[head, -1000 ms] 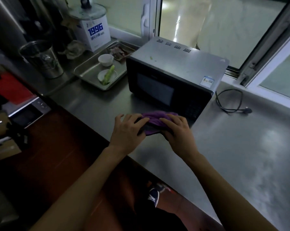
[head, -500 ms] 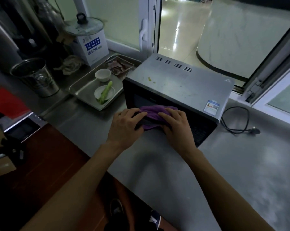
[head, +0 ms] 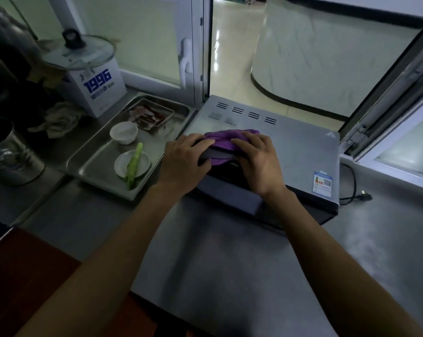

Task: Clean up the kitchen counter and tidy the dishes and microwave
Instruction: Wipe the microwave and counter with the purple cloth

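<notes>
A grey microwave point(head: 295, 147) stands on the steel counter point(head: 229, 259) by an open window. A bunched purple cloth point(head: 226, 139) lies on the microwave's top near its front edge. My left hand point(head: 184, 161) grips the cloth's left end with curled fingers. My right hand point(head: 257, 161) holds its right side, fingers laid over the cloth. Left of the microwave a steel tray point(head: 91, 173) holds a small white bowl point(head: 124, 132), a saucer point(head: 143, 166) with a green vegetable strip point(head: 134, 161), and a square dish point(head: 149, 115) of scraps.
The microwave's cord and plug point(head: 354, 193) lie loose on the counter to its right. A white box marked 1996 point(head: 98, 88) with a glass lid, a crumpled rag point(head: 57, 117) and a steel bucket point(head: 8, 152) stand at the left.
Both hands carried the purple cloth up from the counter in front of the microwave, past its door, onto its top. My view moved closer and higher.
</notes>
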Action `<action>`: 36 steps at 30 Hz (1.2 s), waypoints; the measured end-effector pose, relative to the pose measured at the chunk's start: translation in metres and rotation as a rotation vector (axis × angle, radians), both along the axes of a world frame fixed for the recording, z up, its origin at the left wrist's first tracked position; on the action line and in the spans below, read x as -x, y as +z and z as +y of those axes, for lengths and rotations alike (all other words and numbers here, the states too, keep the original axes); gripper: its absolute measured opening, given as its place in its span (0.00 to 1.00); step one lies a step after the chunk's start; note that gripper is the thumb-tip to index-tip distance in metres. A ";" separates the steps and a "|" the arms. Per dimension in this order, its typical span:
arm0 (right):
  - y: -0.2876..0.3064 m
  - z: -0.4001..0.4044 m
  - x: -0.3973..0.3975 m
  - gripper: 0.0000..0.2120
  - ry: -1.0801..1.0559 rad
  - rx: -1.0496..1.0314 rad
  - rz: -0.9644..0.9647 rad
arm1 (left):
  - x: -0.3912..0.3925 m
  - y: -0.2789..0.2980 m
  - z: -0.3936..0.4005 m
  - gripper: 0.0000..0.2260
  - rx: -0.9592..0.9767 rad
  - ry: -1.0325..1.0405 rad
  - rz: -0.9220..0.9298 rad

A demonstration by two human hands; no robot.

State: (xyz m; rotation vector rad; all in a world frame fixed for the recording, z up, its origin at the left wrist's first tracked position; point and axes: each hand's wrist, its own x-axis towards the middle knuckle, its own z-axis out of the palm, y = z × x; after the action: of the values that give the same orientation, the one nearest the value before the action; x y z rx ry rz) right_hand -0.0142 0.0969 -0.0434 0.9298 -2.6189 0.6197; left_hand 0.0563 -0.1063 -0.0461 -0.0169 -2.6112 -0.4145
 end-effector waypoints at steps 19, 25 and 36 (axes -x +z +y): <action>-0.005 -0.108 0.030 0.35 -0.381 -0.176 -0.300 | 0.091 -0.024 -0.104 0.11 -0.455 -0.234 -0.009; -0.010 -0.141 0.037 0.37 -0.489 -0.263 -0.366 | 0.104 -0.037 -0.128 0.14 -0.429 -0.254 -0.128; -0.017 -0.108 0.032 0.33 -0.397 -0.249 -0.307 | 0.105 -0.039 -0.107 0.12 -0.220 -0.357 -0.125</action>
State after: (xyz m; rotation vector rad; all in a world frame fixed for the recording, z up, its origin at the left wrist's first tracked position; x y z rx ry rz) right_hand -0.0462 -0.0113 -0.0604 0.3675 -3.0879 0.3608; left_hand -0.0491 -0.2134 -0.0851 -0.3986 -2.6707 -0.8504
